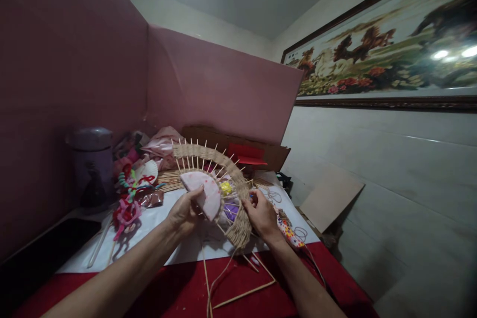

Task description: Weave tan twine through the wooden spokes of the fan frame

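Between my hands is a woven fan [225, 161], with thin wooden sticks spreading from a pale half-round base [204, 190] through a curved band of twine. My left hand [186, 211] grips the base, thumb on its face and fingers behind. On the right, my right hand [261, 212] is closed on the outer edge of the woven band; its fingertips are partly hidden. A loose strand of twine [219, 278] hangs from the band's lower end over the red cloth. Behind the fan, yellow and purple items show through the gaps between sticks.
White paper [175, 248] covers part of the red tablecloth [179, 290]. At left stand a lidded container [91, 169], colourful craft pieces [128, 208] and a dark flat panel [55, 243]. Bundled sticks [171, 180] and cardboard [278, 156] lie behind. A bent stick [248, 294] rests in front.
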The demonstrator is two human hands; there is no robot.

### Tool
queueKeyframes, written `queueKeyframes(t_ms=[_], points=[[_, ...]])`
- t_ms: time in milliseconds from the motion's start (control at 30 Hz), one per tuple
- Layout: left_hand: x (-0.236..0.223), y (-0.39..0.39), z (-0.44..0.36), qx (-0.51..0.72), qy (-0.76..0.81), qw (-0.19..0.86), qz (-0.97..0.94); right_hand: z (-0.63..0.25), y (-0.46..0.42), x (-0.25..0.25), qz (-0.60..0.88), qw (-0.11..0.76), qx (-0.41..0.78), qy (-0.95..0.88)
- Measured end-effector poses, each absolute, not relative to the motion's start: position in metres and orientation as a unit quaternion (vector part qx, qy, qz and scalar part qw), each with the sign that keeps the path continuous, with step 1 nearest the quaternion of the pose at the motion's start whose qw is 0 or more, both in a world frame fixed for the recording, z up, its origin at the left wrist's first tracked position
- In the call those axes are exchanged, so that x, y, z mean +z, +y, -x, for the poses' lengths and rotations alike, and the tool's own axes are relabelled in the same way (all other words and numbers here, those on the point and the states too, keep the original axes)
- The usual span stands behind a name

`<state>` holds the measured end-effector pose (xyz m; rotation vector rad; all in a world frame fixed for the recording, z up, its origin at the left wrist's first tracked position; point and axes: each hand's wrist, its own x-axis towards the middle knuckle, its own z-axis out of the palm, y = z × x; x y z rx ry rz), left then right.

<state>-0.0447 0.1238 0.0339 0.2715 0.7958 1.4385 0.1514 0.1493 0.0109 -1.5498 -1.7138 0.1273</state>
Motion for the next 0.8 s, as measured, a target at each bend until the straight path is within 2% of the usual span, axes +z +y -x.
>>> queueKeyframes(t_ms=[233,367,500,633,800], points=[[0.039,0.124,0.054,0.640,0.287,0.667,-0.250,-0.139,0.146,0.009,0.492,0.531,0.026,-0.690],[0.059,0.124,0.058,0.682,0.235,0.636,-0.275,-0.135,0.142,0.040,0.442,0.546,-0.032,-0.711],[0.070,0.127,0.069,0.726,0.212,0.598,-0.265,-0.132,0.134,0.074,0.407,0.619,-0.083,-0.667],[0.061,0.129,0.081,0.733,0.206,0.607,-0.228,-0.127,0.115,0.071,0.409,0.687,0.011,-0.601],[0.048,0.129,0.088,0.749,0.198,0.609,-0.169,-0.125,0.074,0.031,0.410,0.670,0.149,-0.601]])
